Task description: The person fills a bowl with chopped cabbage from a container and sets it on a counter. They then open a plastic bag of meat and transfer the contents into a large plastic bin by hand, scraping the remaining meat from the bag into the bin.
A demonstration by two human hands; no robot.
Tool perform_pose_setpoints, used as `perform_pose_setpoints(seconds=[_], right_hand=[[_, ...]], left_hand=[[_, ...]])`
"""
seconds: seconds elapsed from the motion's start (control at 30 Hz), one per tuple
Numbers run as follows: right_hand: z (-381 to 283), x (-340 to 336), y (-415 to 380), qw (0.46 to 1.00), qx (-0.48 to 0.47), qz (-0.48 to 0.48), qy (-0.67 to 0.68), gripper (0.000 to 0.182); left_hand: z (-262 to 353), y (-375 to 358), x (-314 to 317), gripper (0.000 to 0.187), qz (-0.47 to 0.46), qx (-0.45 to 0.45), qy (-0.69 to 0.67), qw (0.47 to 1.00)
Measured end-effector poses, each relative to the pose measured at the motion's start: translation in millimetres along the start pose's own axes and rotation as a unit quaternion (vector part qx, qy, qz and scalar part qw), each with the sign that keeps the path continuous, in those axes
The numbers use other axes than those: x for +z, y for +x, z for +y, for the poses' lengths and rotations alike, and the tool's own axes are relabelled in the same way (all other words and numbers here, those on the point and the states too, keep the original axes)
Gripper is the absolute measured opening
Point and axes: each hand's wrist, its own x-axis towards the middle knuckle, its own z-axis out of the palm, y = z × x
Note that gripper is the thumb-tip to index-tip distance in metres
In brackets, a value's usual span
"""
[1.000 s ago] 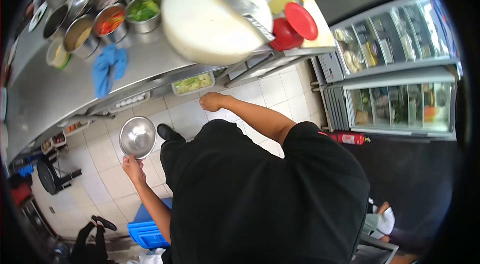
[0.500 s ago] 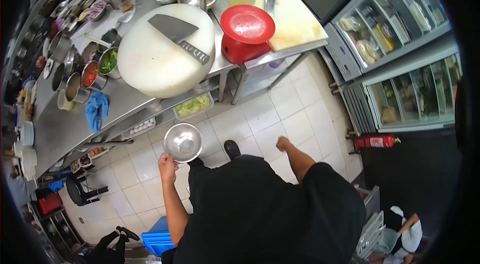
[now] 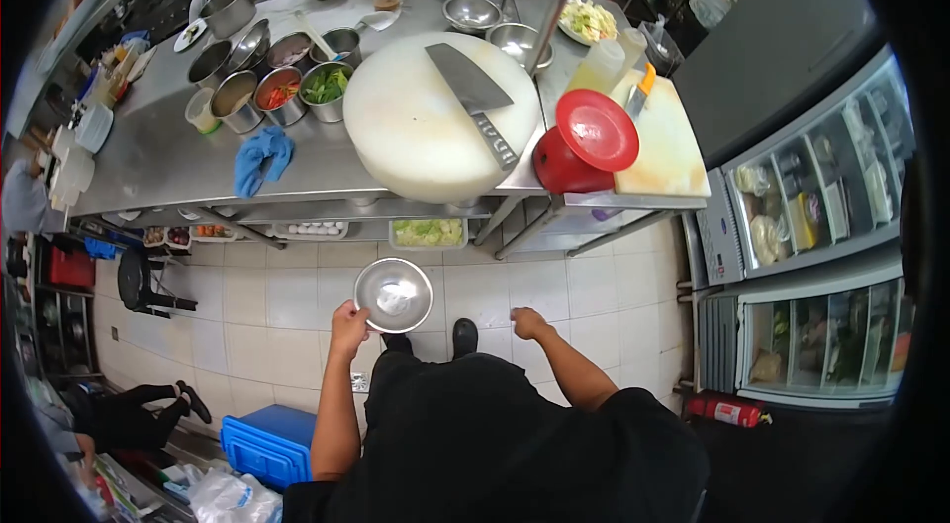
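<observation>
My left hand [image 3: 348,329] grips the rim of a steel mixing bowl [image 3: 394,295], held over the floor in front of my legs. Nothing shows inside the bowl. To its right, my right hand [image 3: 528,323] hangs in the air with curled fingers and nothing visible in them. Ahead, a thick round white chopping block [image 3: 396,117] stands on the steel counter [image 3: 178,162]. A cleaver [image 3: 470,83] lies flat on it. Right of the block is a red kitchen scale [image 3: 574,167] with a round red pan.
Pots of chopped vegetables [image 3: 327,88] and a blue cloth [image 3: 262,159] sit on the counter. A white board [image 3: 678,147] bears an orange-handled knife [image 3: 641,93]. A glass-door fridge [image 3: 811,187] stands right, a blue lidded bin [image 3: 267,444] behind left. Other people [image 3: 139,414] are nearby.
My view has turned and come nearer the counter, so the block and scale sit further right. The bowl stays in my left hand; my right arm has swung inward.
</observation>
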Motion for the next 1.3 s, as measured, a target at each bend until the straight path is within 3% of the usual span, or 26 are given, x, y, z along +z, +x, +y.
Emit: perform_pose_setpoints(seconds=[0.13,0.2,0.3,0.43,0.5,0.63,0.7,0.9,0.93,0.97,1.0,1.03,1.07,1.1,1.13,1.17,1.27,1.3], right_hand=[[-50.6,-31.6,34.0,0.998,-0.045,0.044,0.025,0.023],[-67.7,-44.0,46.5,0.997,-0.069,0.011,0.036,0.022],[-77.9,-44.4,65.7,0.996,-0.081,0.019,-0.024,0.022],[-119.0,-59.1,62.7,0.995,-0.055,0.017,-0.080,0.023],[-139.0,-64.1,58.6,0.999,-0.002,0.034,-0.010,0.021],[-149.4,-68.6,62.1,0.995,-0.061,0.036,-0.064,0.018],[-153.5,-72.5,57.4,0.996,0.031,-0.062,0.059,0.016],[-109.4,-42.3,33.5,0.992,0.010,-0.092,0.081,0.015],[-88.9,-25.8,33.6,0.994,-0.062,-0.092,0.015,0.015],[-79.9,-17.1,28.8,0.990,0.012,-0.131,0.055,0.014],[-61.3,-2.2,23.4,0.990,-0.044,-0.123,0.061,0.011],[-68.0,-2.9,9.5,0.966,0.113,-0.151,0.179,0.013],[-49.5,10.5,0.5,0.960,0.072,-0.137,0.233,0.016],[-31.8,22.6,-2.3,0.985,-0.041,-0.159,0.054,0.016],[-33.9,21.7,-21.0,0.953,0.105,-0.158,0.235,0.016],[-4.3,46.1,-26.3,0.976,-0.003,-0.118,0.184,0.017],[22.0,67.3,-77.1,0.852,0.195,-0.010,0.486,0.020],[35.8,78.1,-95.1,0.841,0.208,0.036,0.498,0.021]], left_hand=[[-24.1,0.1,-44.2,0.010,0.054,-0.002,-0.031,0.998],[-31.7,-2.6,-64.5,0.014,0.083,-0.019,-0.064,0.994],[-52.4,-3.6,-96.0,0.016,0.102,-0.040,-0.109,0.988],[-75.8,10.0,-127.0,0.018,0.120,-0.061,-0.147,0.980],[-69.8,13.8,-131.9,0.018,0.122,-0.065,-0.148,0.979],[-71.9,36.6,-140.6,0.013,0.114,-0.073,-0.143,0.980],[-71.5,47.6,-139.7,0.008,0.097,-0.076,-0.123,0.985],[-61.8,68.9,-124.0,0.014,0.037,-0.058,-0.002,0.998],[-62.4,70.4,-119.9,0.017,0.021,-0.058,0.005,0.998],[-59.6,70.8,-115.0,0.020,0.006,-0.062,0.027,0.998],[-60.3,72.6,-111.0,0.023,-0.019,-0.061,0.043,0.997],[-62.9,74.4,-105.1,0.025,-0.033,-0.059,0.054,0.996],[-59.7,74.3,-97.6,0.026,-0.047,-0.057,0.066,0.995],[-56.4,73.4,-87.8,0.027,-0.060,-0.057,0.079,0.993],[-48.4,68.6,-75.9,0.028,-0.073,-0.057,0.096,0.991],[-54.5,71.8,-63.9,0.028,-0.088,-0.059,0.098,0.989],[-53.9,72.7,-12.3,0.028,-0.133,-0.068,0.145,0.978],[-47.3,70.0,12.0,0.027,-0.152,-0.073,0.170,0.971]])
